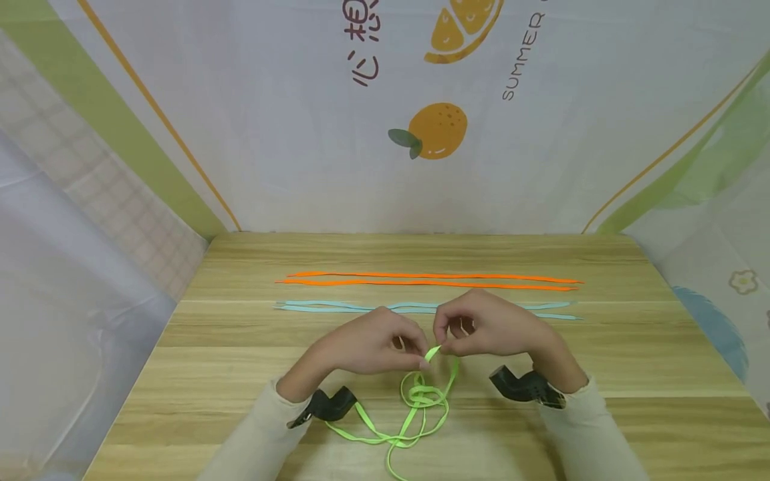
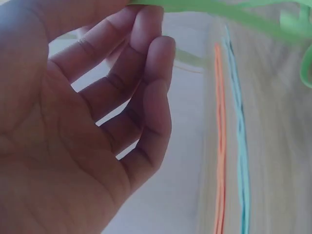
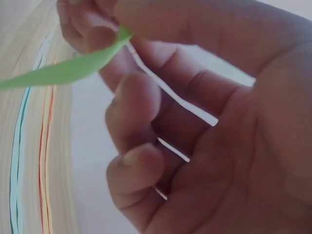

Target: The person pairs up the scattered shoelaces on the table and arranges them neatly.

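Observation:
A neon-green flat shoelace (image 1: 433,353) stretches between the two hands, which meet over the middle of the table. The left hand (image 1: 375,341) pinches it between thumb and fingertips. Close beside it, the right hand (image 1: 487,324) pinches the lace near what looks like its end, and the right wrist view shows a short flat stretch of green lace (image 3: 63,72) leaving the thumb and finger. Below the hands the rest lies in loose, crossing loops on the wood. In the left wrist view, green lace (image 2: 195,6) runs right from the fingertips.
Beyond the hands, two orange shoelaces (image 1: 421,275) lie straight side by side across the table (image 1: 198,374). Nearer, two light-blue shoelaces (image 1: 325,307) lie parallel to them, partly hidden by the hands. A printed cloth (image 1: 301,133) hangs behind the far edge.

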### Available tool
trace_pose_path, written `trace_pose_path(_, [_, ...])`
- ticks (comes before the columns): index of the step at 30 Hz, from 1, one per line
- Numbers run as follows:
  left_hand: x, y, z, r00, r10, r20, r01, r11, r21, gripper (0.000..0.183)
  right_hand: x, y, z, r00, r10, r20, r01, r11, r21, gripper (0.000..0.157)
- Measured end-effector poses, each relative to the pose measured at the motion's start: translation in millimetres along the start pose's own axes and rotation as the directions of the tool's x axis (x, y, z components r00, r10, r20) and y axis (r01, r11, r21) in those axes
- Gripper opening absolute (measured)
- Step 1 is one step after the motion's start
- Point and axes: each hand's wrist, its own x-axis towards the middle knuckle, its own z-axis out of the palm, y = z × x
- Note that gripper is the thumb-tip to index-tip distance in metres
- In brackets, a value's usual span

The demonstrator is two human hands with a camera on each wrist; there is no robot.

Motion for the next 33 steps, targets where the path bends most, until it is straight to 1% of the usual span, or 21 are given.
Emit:
trace_pose_path(4, [-4.7,3.5,-7.0,1.000,-0.007,-0.014,0.007,1.000,-0.031,0.005,-2,-2,-2.8,1.000,-0.014,-0.001,0.014,0.997,0.073,0.020])
trace_pose_path(7, [-8.4,6.6,-12.3,1.000,-0.018,-0.019,0.017,0.999,-0.050,0.005,-3,-4,-4.4,1.000,-0.019,0.009,0.018,0.994,0.109,0.019])
trace_pose_path(10, [-12.2,9.1,-17.6,0.999,-0.024,-0.027,0.022,0.997,-0.070,0.006,-4,-5,-5.8,0.999,-0.017,0.035,0.012,0.991,0.135,0.017])
trace_pose_path(14, [-18.6,11.0,-26.0,0.999,-0.027,-0.045,0.022,0.995,-0.101,0.010,-5,-2,-7.5,0.996,-0.025,0.089,0.010,0.986,0.164,0.017])
trace_pose_path(18, [-27.4,12.9,-36.1,0.996,-0.035,-0.078,0.026,0.993,-0.119,0.011,-6,1,-8.4,0.988,-0.076,0.136,0.049,0.981,0.189,0.016])
trace_pose_path(21, [-34.6,15.4,-43.8,0.993,-0.049,-0.109,0.035,0.992,-0.124,0.011,-7,0,-8.7,0.983,-0.108,0.148,0.076,0.975,0.211,0.016])
trace_pose_path(28, [-50.8,18.1,-58.1,0.981,-0.079,-0.180,0.051,0.986,-0.159,0.014,-10,-3,-13.1,0.982,-0.105,0.158,0.061,0.964,0.260,0.019])
trace_pose_path(33, [-61.5,18.2,-68.2,0.975,-0.061,-0.213,0.031,0.989,-0.141,0.016,-13,-4,-16.1,0.983,-0.105,0.154,0.062,0.964,0.258,0.022])
